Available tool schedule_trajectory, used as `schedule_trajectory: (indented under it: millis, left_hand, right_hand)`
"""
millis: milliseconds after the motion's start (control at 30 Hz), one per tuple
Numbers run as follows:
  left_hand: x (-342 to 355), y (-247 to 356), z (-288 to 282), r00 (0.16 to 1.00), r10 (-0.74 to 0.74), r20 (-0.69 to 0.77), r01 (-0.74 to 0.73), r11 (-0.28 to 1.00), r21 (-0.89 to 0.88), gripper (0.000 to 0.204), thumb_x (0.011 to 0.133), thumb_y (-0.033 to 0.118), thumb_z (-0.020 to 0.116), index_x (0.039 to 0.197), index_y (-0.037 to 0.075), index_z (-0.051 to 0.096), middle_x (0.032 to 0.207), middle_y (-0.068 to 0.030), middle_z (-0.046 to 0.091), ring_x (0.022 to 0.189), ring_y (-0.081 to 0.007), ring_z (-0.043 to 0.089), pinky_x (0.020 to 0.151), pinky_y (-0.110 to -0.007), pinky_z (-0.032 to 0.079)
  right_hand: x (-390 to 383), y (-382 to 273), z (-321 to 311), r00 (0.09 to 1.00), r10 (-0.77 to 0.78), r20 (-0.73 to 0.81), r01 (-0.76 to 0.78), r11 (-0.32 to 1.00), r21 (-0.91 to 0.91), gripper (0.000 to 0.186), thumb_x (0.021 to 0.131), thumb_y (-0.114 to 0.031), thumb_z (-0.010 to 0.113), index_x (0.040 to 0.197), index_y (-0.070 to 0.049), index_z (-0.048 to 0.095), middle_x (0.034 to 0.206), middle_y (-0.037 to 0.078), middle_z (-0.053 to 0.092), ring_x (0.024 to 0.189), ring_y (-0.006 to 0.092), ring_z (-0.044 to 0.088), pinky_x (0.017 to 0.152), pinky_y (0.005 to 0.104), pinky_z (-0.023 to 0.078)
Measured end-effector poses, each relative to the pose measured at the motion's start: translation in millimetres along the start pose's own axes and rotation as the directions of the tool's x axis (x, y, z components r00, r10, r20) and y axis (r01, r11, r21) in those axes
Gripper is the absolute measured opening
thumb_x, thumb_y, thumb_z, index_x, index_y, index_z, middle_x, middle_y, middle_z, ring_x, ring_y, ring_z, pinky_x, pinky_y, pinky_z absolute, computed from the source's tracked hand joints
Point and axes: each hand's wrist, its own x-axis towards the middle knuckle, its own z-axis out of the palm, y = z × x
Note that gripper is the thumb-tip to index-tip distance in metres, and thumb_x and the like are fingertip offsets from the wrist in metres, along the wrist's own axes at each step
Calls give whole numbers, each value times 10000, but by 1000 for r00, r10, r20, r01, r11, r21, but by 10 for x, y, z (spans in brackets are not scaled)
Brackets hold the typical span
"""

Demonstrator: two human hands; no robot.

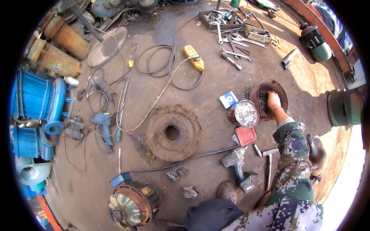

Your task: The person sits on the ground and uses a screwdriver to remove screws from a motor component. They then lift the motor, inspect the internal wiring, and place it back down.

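Observation:
My right hand [273, 101] reaches down into a rust-brown round metal tub [284, 93] at the right. Its fingers are bent and drawn together; what they hold, if anything, is hidden. Dark small pieces or holes, too small to tell, show at the tub's bottom [263, 99] beside the fingers. A round tin with a worn pale lid [246, 113] stands against the tub's left side. Just in front of the tin lies a flat red plastic piece [246, 135], and a blue-and-white box [228, 99] is behind it. My left hand is not in view.
A cordless impact wrench [239, 169] and a hammer [269, 167] lie near my boots. Mid-floor sits a dirt-caked ring-shaped part [173, 133]. Spanners [237, 54] lie by a tool tray [221, 21]. Cables, a yellow power strip [194, 57] and blue pumps [36, 96] are left.

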Motion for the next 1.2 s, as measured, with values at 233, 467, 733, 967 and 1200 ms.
schedule_trajectory:
  millis: [233,467,733,967,1200]
  left_hand:
    - [-281,146,-259,995,96,-32,-92,990,109,565,1118,406,517,1513,2,520,1481,-164,594,1289,-283,629,1129,-427,484]
    - [-243,282,-185,983,184,-23,-172,954,245,543,1054,417,613,1396,-3,649,1300,-229,718,1210,-360,694,1028,-457,528]
    - [-145,457,-117,954,275,120,-294,939,179,526,1049,399,592,1376,-6,670,1357,-224,716,1244,-395,703,1052,-455,538]
    - [-56,457,-189,943,275,185,-312,926,213,475,1024,308,567,1360,-8,684,1335,-236,724,1235,-404,706,1054,-457,538]
    - [5,387,-276,923,335,187,-362,923,134,474,991,254,576,1364,-17,683,1338,-234,724,1230,-410,708,1058,-460,539]
  right_hand:
    - [210,504,239,984,-166,66,174,973,-150,371,895,15,626,1265,35,606,1239,285,702,1172,449,681,987,536,560]
    - [780,1139,822,962,-238,136,229,970,78,598,995,-123,579,1545,65,439,1376,379,629,1340,488,596,1089,545,497]
    - [289,668,60,962,-260,84,244,956,161,529,971,-177,605,1453,39,573,1250,313,714,1155,449,692,925,507,534]
    - [-1406,-764,-1265,974,-212,81,-2,352,936,451,1035,-199,477,1389,27,644,1273,93,667,1105,208,657,956,352,532]
    - [-2863,-3396,-1770,720,-694,-9,17,4,1000,280,1005,-73,742,1260,33,695,1027,92,714,1018,219,713,939,355,561]
